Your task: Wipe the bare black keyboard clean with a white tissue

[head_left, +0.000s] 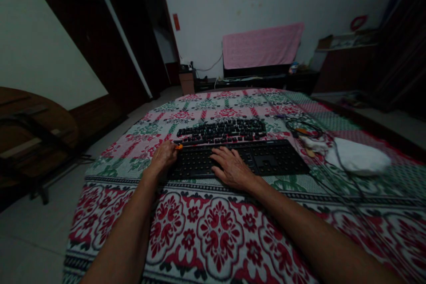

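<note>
A black keyboard (274, 159) with its keycaps off lies on the patterned cloth in front of me. My left hand (165, 156) is closed at its left end, with a small orange object (179, 146) showing at the fingertips. Most of that object is hidden, so its kind cannot be made out. Flat across the middle of the keyboard rests my right hand (231, 166), its fingers spread and holding nothing. Behind the keyboard, loose black keycaps (221, 130) are laid out in rows on the cloth.
To the right lie a white bag (359, 156), a coil of black cable (304, 127) and a small orange item (301, 131). The cloth (219, 230) covers the table. A folded round table (33, 128) leans at the left wall; a pink cloth (262, 45) hangs at the back.
</note>
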Tool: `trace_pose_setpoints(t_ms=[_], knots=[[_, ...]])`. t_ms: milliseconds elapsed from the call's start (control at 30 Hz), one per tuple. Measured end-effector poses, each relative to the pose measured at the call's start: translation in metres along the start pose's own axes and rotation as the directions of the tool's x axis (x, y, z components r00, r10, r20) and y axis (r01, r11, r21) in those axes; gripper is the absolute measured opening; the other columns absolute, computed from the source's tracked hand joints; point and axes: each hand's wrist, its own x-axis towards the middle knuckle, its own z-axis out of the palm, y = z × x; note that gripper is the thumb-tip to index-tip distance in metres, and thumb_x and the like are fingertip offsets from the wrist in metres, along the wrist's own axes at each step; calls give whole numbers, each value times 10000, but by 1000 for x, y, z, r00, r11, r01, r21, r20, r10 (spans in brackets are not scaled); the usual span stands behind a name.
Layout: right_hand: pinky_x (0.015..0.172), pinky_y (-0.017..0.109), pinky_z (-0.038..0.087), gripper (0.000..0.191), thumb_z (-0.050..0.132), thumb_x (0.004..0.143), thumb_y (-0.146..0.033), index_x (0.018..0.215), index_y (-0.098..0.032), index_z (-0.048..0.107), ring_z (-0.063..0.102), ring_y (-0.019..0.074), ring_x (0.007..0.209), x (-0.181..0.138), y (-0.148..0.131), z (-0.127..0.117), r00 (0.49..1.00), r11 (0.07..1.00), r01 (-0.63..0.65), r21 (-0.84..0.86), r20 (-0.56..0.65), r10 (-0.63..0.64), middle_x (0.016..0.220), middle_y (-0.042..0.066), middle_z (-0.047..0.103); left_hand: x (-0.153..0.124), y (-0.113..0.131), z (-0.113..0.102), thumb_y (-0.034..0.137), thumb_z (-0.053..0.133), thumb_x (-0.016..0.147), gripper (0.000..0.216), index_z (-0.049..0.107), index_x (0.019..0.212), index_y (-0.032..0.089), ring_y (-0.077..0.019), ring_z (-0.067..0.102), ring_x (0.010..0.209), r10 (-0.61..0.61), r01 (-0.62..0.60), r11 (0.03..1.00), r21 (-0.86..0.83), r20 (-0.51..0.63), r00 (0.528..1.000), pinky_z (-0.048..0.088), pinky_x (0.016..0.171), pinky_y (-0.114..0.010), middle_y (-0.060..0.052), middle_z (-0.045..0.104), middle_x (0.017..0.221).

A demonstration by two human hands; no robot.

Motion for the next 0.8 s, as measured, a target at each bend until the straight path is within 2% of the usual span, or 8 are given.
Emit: trace_pose_setpoints(t_ms=[133, 267, 500, 667, 800], knots=[[999, 465, 230, 386, 402, 877, -364, 1214, -205, 505, 292, 240, 1260, 0, 0, 0, 1000, 1000, -9, 0, 1, 9, 1359, 79, 427, 0, 3, -3, 188, 437, 784, 313, 614, 1040, 174, -202, 584, 929, -44, 42, 996, -84, -18, 999, 431, 814, -273, -76, 639, 963], [1004, 459, 223, 387, 405, 876, -354, 1222, -208, 501, 282, 233, 1266, 0, 0, 0, 1000, 1000, -9, 2, 13, 9, 1362, 84, 419, 1, 3, -2, 166, 442, 776, 435, 550, 1195, 213, -209, 563, 995, 6, -12, 991, -135, -46, 999, 420, 856, -285, -64, 627, 1064], [1006, 457, 219, 387, 397, 880, -352, 1224, -206, 499, 280, 234, 1268, 0, -1, -2, 1000, 1000, -12, 4, 16, 12, 1361, 88, 420, 3, -1, -1, 175, 452, 773, 363, 650, 1073, 226, -216, 577, 920, 39, -37, 992, -118, 18, 999, 424, 815, -285, -71, 636, 985], [1004, 452, 223, 388, 402, 879, -351, 1225, -203, 498, 281, 233, 1267, 0, -1, -2, 1000, 1000, -12, 4, 20, 12, 1364, 92, 415, 4, -5, -3, 258, 471, 795, 276, 671, 981, 215, -203, 591, 840, -102, 110, 979, -174, 56, 993, 410, 749, -264, -45, 676, 842], [1000, 454, 227, 385, 403, 878, -354, 1219, -202, 498, 282, 235, 1264, 0, 0, -2, 1000, 1000, -6, 3, 13, 6, 1363, 83, 419, 3, -2, -2, 258, 456, 799, 269, 679, 934, 192, -208, 584, 811, -93, 92, 991, -99, -1, 996, 393, 708, -266, -74, 659, 857]])
